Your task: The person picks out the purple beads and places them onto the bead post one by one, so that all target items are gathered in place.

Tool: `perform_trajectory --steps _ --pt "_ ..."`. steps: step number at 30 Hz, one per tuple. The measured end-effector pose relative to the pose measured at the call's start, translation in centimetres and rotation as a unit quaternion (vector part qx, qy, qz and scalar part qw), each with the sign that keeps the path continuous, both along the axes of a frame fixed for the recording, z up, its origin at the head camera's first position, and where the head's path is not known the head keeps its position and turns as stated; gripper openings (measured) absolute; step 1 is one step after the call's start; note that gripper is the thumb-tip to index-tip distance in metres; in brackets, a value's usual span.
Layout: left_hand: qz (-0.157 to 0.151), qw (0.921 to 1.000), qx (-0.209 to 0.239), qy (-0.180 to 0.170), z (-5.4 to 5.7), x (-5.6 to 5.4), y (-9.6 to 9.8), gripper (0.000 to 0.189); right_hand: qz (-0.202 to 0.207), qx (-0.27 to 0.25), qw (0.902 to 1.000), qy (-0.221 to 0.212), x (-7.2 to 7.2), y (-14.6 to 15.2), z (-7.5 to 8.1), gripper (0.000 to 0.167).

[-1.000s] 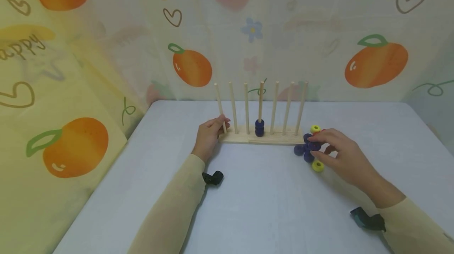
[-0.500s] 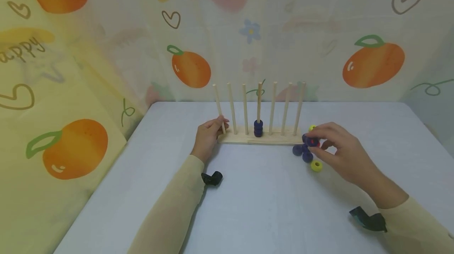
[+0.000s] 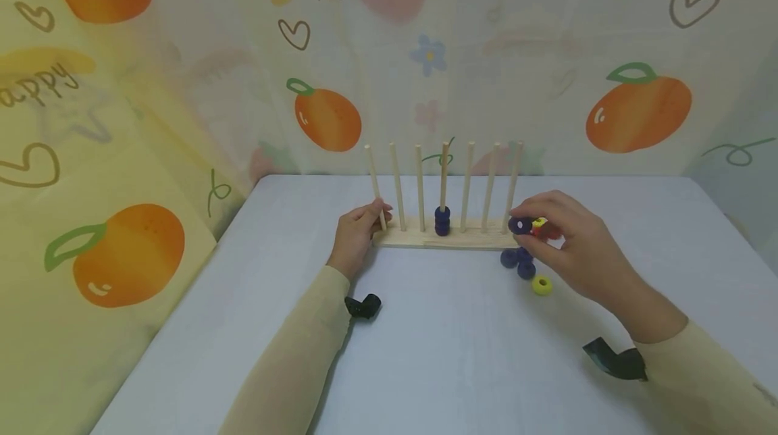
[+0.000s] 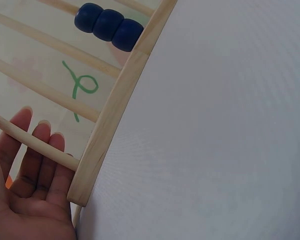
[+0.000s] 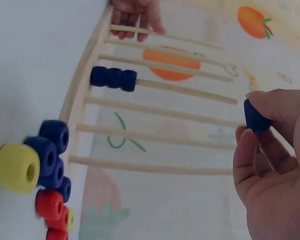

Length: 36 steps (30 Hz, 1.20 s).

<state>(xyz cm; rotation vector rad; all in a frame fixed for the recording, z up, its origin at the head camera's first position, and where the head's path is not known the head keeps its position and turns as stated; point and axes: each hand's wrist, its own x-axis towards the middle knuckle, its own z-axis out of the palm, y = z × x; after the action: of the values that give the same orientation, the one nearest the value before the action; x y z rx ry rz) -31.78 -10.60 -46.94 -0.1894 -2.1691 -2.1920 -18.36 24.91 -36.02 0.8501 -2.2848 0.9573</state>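
A wooden peg rack (image 3: 462, 239) with a row of upright pegs stands on the table. My left hand (image 3: 357, 236) pinches its leftmost peg (image 4: 37, 142) low down, thumb on one side and fingers behind. Three dark blue beads (image 4: 109, 25) are stacked at the foot of the middle peg. Between the thumb and fingertips of my right hand (image 3: 577, 246) is another blue bead (image 5: 255, 117), raised beside the rack's right end. In the head view its hole faces the camera, and the rightmost peg (image 3: 513, 182) rises just behind it.
Loose blue beads (image 5: 48, 156) lie clustered on the table at the rack's right end. A yellow bead (image 3: 542, 285) sits in front of them, and red beads (image 5: 49, 204) lie alongside. A fruit-patterned cloth (image 3: 389, 70) hangs behind the table (image 3: 425, 354).
My right hand has picked a blue bead out of the loose cluster and lifted it up and left toward the rack's right end. My left hand keeps its place on the peg.
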Motion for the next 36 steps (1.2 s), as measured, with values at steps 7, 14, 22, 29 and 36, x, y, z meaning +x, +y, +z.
perform_trajectory --steps 7,14,22,29,36 --pt "0.003 1.0000 0.003 -0.004 0.0 0.0 0.1 0.054 0.023 -0.014 0.9993 0.026 -0.7 -1.5 1.0 0.047" --pt "0.003 1.0000 0.004 -0.005 0.0 -0.1 0.1 0.056 0.027 -0.018 0.9982 0.050 -1.9 -2.6 2.1 0.044" --pt "0.003 1.0000 0.004 -0.003 0.1 0.1 0.1 0.054 0.056 -0.035 0.9964 0.053 -2.9 -4.0 3.3 0.045" --pt "0.004 1.0000 0.008 -0.003 0.2 0.1 0.1 0.052 0.060 -0.043 0.9965 0.038 -3.8 -4.9 3.7 0.043" --pt "0.002 1.0000 0.008 0.001 0.2 0.1 0.1 0.052 0.051 -0.039 0.9976 0.026 -4.7 -5.9 4.3 0.039"
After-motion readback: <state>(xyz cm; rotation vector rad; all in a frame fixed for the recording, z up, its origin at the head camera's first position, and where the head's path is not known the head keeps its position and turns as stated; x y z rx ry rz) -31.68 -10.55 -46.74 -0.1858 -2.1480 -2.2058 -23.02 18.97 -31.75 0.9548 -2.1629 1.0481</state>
